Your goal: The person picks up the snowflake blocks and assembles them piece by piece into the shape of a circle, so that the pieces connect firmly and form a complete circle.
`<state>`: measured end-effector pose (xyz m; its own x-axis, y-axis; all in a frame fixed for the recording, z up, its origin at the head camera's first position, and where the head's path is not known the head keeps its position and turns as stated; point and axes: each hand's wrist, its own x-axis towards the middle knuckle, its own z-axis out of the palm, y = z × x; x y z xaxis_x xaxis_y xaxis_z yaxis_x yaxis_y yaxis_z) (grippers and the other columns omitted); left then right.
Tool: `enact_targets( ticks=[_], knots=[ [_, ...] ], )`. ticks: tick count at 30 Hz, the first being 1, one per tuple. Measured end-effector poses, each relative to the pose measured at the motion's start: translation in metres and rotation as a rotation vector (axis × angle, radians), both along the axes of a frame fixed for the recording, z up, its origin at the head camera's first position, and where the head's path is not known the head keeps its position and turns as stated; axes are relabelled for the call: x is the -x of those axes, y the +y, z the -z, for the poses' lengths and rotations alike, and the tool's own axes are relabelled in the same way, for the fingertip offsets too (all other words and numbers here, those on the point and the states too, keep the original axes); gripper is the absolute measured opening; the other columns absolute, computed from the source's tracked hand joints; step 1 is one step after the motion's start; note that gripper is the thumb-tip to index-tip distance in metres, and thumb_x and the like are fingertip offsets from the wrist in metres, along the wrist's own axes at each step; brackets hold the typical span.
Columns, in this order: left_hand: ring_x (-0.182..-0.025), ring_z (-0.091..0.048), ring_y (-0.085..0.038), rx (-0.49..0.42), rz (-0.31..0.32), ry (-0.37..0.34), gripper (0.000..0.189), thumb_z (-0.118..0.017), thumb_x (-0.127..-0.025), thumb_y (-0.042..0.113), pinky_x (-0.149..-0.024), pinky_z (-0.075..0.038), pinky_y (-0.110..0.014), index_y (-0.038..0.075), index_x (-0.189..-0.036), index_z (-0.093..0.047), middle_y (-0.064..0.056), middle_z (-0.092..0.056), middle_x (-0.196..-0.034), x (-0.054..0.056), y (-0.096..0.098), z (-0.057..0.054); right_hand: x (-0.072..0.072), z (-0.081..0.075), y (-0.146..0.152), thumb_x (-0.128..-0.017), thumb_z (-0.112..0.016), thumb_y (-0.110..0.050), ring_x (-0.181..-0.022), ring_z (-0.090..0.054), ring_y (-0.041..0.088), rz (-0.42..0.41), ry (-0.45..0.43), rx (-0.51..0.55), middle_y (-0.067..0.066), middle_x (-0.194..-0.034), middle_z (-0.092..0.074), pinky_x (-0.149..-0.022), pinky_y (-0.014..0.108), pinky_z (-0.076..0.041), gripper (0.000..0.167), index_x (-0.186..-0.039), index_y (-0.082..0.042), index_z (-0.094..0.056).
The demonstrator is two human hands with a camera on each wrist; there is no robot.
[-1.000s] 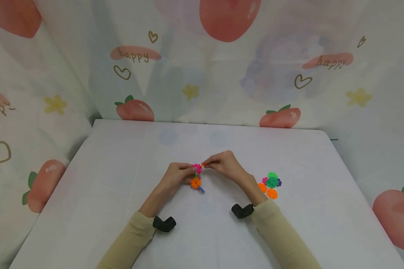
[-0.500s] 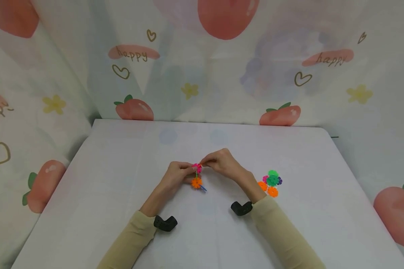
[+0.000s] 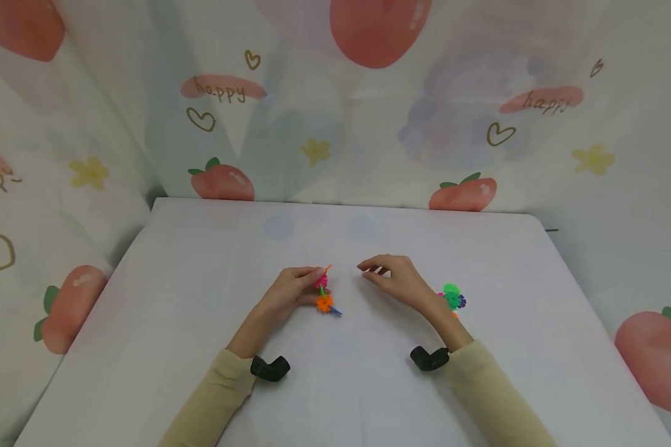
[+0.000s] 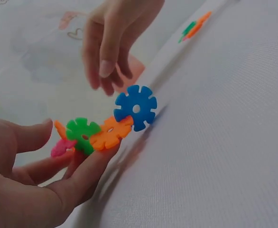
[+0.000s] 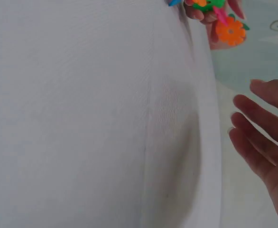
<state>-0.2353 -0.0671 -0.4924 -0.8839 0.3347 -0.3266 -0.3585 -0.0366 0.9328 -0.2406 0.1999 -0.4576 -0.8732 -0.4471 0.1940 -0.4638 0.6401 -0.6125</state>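
Note:
My left hand [image 3: 287, 290] holds a chain of interlocked plastic snowflake discs between thumb and fingers, raised over the table. In the left wrist view, the chain runs from an edge-on orange disc [image 4: 60, 128] through a pink disc [image 4: 61, 148], a green disc [image 4: 76, 130] and a second orange disc [image 4: 101, 140] to a blue disc [image 4: 125, 102] at the outer end. Fingers partly cover the pink and green discs. To the right of the chain, and apart from it, my right hand [image 3: 401, 277] hovers with loosely bent fingers and nothing in them.
Loose snowflake discs, with a teal disc [image 3: 453, 301] on top, lie in a small pile right of centre, partly behind my right wrist. A white cloth covers the table [image 3: 229, 242]. A printed curtain [image 3: 358, 124] stands behind and at the sides.
My right hand has let go of the top orange disc and moved right, away from the chain. The orange disc stays joined to the pink one. The chain has tilted slightly in my left hand.

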Motion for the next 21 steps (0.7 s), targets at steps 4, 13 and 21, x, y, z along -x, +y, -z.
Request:
enact_targets(
  ticks=[4, 13, 21],
  knots=[
    [-0.1, -0.075, -0.023, -0.025, -0.021, -0.009, 0.046, -0.06, -0.105, 0.022, -0.09, -0.061, -0.035, -0.005, -0.142, -0.056, -0.022, -0.066, -0.127, 0.0, 0.001, -0.001, -0.01, -0.001, 0.02, -0.095, -0.073, -0.008, -0.092, -0.069, 0.018, 0.033, -0.027, -0.011, 0.002, -0.105, -0.078, -0.082, 0.033, -0.06, 0.019, -0.114, -0.007, -0.078],
    [-0.097, -0.074, -0.019, -0.07, -0.039, 0.009, 0.044, -0.061, -0.105, 0.021, -0.085, -0.062, -0.031, -0.004, -0.141, -0.055, -0.019, -0.065, -0.119, 0.001, -0.002, -0.002, -0.025, -0.002, 0.06, -0.096, -0.073, -0.009, -0.089, -0.066, 0.016, 0.116, -0.044, -0.059, 0.0, -0.104, -0.076, -0.079, 0.027, -0.057, 0.018, -0.113, -0.009, -0.078],
    [-0.094, -0.073, -0.02, -0.063, -0.048, 0.004, 0.041, -0.062, -0.104, 0.016, -0.084, -0.062, -0.032, -0.004, -0.14, -0.055, -0.017, -0.066, -0.114, 0.002, -0.003, 0.0, -0.038, -0.002, 0.089, -0.092, -0.075, -0.007, -0.086, -0.062, 0.017, 0.114, -0.094, -0.159, 0.003, -0.099, -0.074, -0.077, 0.031, -0.056, 0.018, -0.11, -0.005, -0.075]
  ],
)
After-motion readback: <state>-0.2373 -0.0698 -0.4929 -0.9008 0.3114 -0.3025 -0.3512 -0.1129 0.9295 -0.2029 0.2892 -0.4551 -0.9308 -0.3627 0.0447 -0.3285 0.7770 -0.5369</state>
